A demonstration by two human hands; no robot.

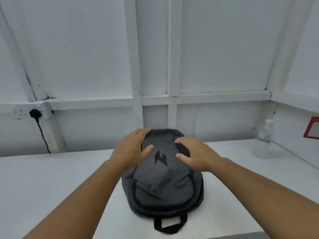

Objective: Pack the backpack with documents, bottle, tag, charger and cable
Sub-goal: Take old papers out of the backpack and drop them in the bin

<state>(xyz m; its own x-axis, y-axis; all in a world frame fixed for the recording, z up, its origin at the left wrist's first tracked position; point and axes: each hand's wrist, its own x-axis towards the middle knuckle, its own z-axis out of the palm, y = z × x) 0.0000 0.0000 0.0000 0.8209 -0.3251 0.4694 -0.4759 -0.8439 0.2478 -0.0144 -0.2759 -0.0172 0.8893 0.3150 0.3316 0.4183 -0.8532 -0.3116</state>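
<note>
Where it lies flat on the white counter (51,183), logo side up: the grey backpack (164,183), its black carry loop (170,223) pointing toward the person.
Left hand (133,149): open, palm down, fingers spread over the far left part of the backpack.
Right hand (195,153): open too, fingers curved and pressing the far right part of the backpack (nothing is gripped by either of the hands).
Bottle (264,140): clear plastic, upright, well to the right of the backpack near the wall; hard to make out against the white.
Red-framed item (312,129): right of the bottle, cut off by the picture edge; cannot tell what it is.
Plug and socket (35,113): far left of the backpack, on the wall; a black cord drops behind the counter.
Backpack zips: blurred; open or closed cannot be told.
</note>
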